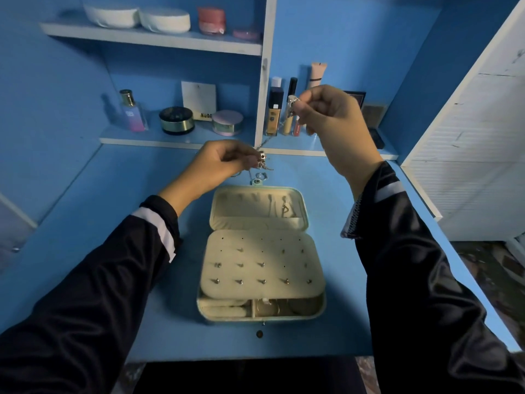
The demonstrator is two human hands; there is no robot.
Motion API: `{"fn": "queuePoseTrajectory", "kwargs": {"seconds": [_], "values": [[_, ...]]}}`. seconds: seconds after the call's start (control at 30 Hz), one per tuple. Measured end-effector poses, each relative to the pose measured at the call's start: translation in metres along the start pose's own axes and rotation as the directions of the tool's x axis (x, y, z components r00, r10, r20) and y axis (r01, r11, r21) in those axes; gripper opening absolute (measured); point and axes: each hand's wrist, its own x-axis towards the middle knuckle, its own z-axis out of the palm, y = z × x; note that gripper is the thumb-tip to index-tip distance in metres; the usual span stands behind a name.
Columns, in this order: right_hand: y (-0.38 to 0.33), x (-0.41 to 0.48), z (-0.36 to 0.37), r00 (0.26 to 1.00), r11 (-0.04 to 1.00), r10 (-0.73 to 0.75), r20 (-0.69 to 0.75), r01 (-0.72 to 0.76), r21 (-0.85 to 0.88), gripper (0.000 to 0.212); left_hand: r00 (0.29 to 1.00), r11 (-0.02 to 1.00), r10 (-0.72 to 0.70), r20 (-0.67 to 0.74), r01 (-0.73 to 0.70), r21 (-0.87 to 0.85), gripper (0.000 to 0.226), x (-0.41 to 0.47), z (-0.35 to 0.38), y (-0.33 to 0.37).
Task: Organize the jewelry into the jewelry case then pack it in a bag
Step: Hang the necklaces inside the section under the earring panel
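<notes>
An open pale green jewelry case (309, 220) lies in the middle of the blue desk. Its cream earring panel (262, 263) carries several stud earrings, and a necklace hangs in the lid pocket. Above and behind the case, a silver chain necklace (272, 137) stretches between my two hands. My left hand (221, 163) pinches its lower end by the small charm (262, 157). My right hand (329, 115) is raised higher and pinches the upper end. A ring (260, 176) lies on the desk just behind the case's clasp tab.
Cosmetics stand on the low shelf (176, 139) behind my hands: a perfume bottle (132, 112), round jars (176, 120), foundation tubes (277, 109). White containers sit on the upper shelf. A white slatted panel (477, 132) rises at right. The desk's front edge (250, 355) is close below the case.
</notes>
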Motion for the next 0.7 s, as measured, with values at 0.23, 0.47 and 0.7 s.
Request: {"fn": "queuePoseTrajectory", "kwargs": {"seconds": [0.23,0.47,0.7], "values": [[-0.005,-0.012,-0.011,0.999,0.993,-0.037,-0.037,0.041,0.109,0.008,0.999,1.0,-0.017,-0.035,0.018,0.017,0.013,-0.018,-0.014,-0.005],[0.009,-0.028,-0.019,1.0,0.993,-0.008,-0.006,0.008,0.117,0.007,0.999,0.998,-0.024,-0.032,0.025,0.053,0.014,-0.035,-0.027,-0.007],[0.018,-0.049,-0.005,0.975,0.998,0.027,0.219,-0.037,0.041,0.006,0.998,0.995,0.014,-0.065,-0.008,0.097,0.014,-0.045,-0.032,-0.008]]}}
